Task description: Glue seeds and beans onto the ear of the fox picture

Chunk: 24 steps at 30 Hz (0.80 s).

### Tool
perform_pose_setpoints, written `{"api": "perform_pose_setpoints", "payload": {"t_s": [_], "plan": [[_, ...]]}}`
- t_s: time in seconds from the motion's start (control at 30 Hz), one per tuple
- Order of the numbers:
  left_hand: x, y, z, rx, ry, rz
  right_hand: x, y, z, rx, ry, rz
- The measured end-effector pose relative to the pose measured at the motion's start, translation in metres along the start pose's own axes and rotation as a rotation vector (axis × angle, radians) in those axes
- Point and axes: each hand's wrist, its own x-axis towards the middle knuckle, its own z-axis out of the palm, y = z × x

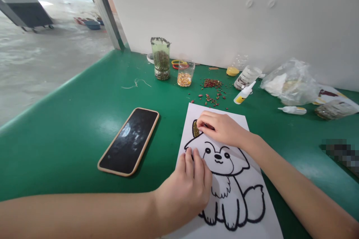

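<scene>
On the green table [70,127], an animal drawing [227,164] lies just right of a phone [128,142]. The left hand [186,185] rests over it palm-down, fingers loosely extended. Fingertips of the right hand [220,127] gather beside the seed-filled ear [195,129]; whether they pinch anything, I cannot tell.

My right hand [221,127] is at the seed-filled ear [195,129] of a cartoon dog [224,168], eleven o'clock on the paper [270,227]; my left hand [186,186] is over nine. On the desk [70,138], a smartphone [129,142] lies at the paper's ten o'clock, a cup [186,70] of corn kernels [184,80] at eleven.
</scene>
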Motion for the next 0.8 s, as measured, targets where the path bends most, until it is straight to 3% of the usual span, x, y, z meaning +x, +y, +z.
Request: {"api": "perform_pose_setpoints", "payload": {"t_s": [0.4, 0.6, 0.8], "plan": [[0.001, 0.0, 0.002, -0.007, 0.016, -0.015, -0.001, 0.003, -0.002, 0.051, -0.004, 0.009], [0.001, -0.001, 0.001, -0.002, -0.001, -0.003, -0.013, 0.006, 0.003, 0.119, 0.128, 0.028], [0.0, 0.0, 0.001, 0.004, -0.007, -0.012, -0.033, -0.003, 0.015, 0.027, 0.197, -0.035]]}}
